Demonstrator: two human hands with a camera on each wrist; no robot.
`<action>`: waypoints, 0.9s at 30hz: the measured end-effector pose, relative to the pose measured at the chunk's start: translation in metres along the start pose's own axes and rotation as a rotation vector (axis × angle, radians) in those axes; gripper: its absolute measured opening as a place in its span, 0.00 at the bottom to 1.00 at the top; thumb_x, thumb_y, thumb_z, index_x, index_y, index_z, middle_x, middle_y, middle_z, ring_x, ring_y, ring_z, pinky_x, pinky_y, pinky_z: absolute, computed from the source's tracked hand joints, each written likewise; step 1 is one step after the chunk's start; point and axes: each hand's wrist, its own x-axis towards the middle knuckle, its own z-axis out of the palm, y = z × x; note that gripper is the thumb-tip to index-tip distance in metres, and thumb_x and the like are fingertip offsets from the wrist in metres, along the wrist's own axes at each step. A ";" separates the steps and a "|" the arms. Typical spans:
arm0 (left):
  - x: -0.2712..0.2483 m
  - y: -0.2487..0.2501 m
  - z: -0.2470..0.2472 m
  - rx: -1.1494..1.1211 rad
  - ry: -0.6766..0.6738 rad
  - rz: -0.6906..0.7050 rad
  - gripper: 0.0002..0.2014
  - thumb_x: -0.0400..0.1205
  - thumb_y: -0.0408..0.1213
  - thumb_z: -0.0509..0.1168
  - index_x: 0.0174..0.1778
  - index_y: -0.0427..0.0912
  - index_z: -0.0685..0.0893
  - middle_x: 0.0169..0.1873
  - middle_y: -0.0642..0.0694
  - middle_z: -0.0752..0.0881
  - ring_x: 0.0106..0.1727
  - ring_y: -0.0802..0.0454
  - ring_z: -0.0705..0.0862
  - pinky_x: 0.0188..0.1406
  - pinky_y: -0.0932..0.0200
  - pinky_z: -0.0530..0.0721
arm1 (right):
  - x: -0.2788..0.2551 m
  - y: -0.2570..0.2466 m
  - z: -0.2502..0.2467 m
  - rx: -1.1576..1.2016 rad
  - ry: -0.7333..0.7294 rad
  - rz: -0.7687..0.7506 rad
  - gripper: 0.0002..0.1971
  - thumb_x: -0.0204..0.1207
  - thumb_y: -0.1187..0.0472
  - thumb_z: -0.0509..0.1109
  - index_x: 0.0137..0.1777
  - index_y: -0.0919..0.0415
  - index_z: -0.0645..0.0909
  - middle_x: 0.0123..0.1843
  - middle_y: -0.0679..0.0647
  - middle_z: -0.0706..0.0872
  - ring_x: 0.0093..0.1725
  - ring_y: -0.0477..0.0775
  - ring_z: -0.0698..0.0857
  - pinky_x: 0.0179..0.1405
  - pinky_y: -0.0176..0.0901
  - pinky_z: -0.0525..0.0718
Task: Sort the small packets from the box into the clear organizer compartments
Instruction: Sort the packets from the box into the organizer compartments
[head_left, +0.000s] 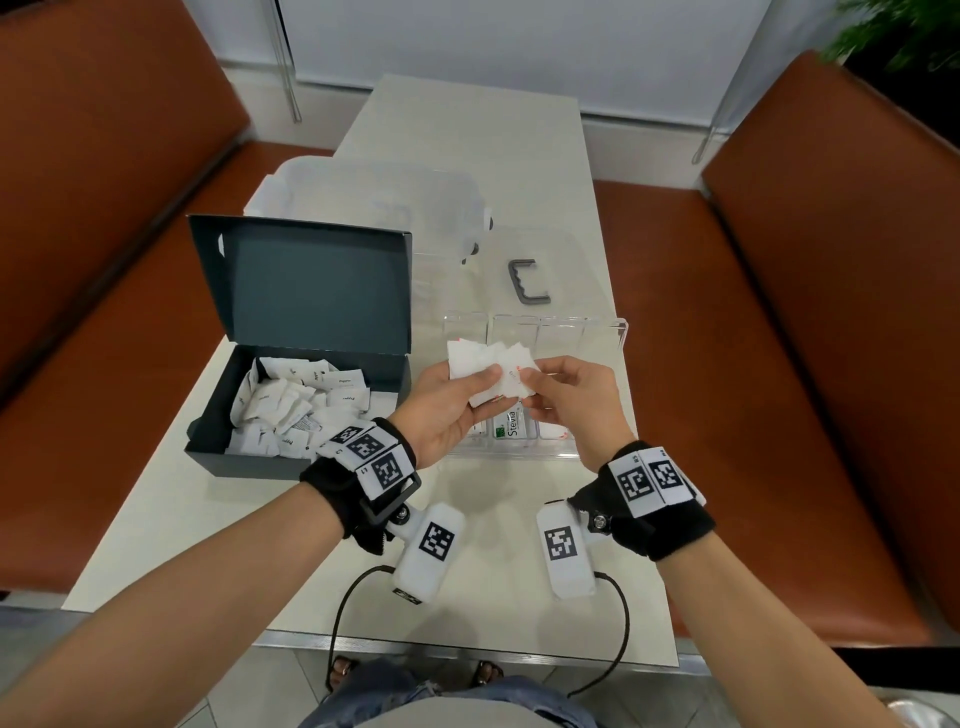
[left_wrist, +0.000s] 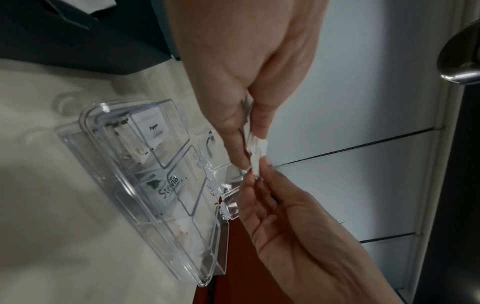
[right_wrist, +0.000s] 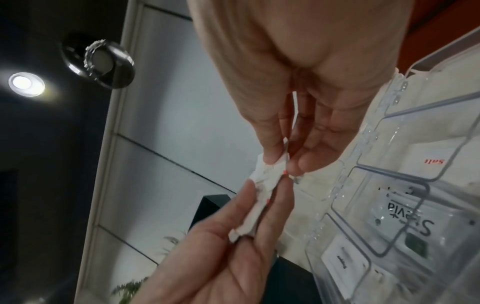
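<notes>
Left hand (head_left: 441, 410) and right hand (head_left: 576, 400) both pinching a fanned bunch of white packets (head_left: 488, 371) above the clear organizer (head_left: 618, 332), long axis crosswise, tips pointing away.

"Pepper" is printed in small dark script on several white packets (head_left: 347, 397) lying in the dark box (head_left: 291, 457); from the left wrist view the same word shows on a packet (left_wrist: 155, 128) in an end compartment of the clear organizer (left_wrist: 145, 207). "Stevia" stands in dark letters beside a green mark on a packet (head_left: 510, 425) in a middle compartment. "Salt" in red shows on a packet (right_wrist: 434, 161) in another compartment, in the right wrist view. The wrist bands (head_left: 370, 456) carry black-and-white square code markers; the small characters beside them are too small to read.
</notes>
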 end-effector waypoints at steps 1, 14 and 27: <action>0.000 -0.001 0.000 0.011 -0.007 0.004 0.07 0.83 0.26 0.65 0.56 0.33 0.84 0.47 0.41 0.92 0.47 0.49 0.92 0.46 0.57 0.90 | 0.000 0.003 0.001 -0.017 0.014 -0.020 0.09 0.75 0.65 0.76 0.52 0.67 0.84 0.35 0.57 0.86 0.32 0.52 0.85 0.34 0.41 0.87; -0.006 0.008 -0.006 -0.131 0.010 -0.121 0.12 0.85 0.40 0.64 0.57 0.34 0.81 0.50 0.33 0.90 0.50 0.39 0.90 0.51 0.48 0.90 | 0.002 0.001 0.003 0.023 -0.038 0.056 0.06 0.76 0.65 0.74 0.49 0.68 0.83 0.39 0.59 0.88 0.33 0.52 0.88 0.30 0.39 0.85; -0.006 0.009 -0.003 0.093 0.008 -0.116 0.07 0.81 0.26 0.68 0.54 0.36 0.84 0.45 0.42 0.89 0.37 0.54 0.87 0.33 0.67 0.86 | -0.001 -0.008 -0.005 0.030 -0.129 0.070 0.06 0.78 0.65 0.72 0.51 0.68 0.81 0.40 0.60 0.89 0.37 0.58 0.90 0.34 0.43 0.89</action>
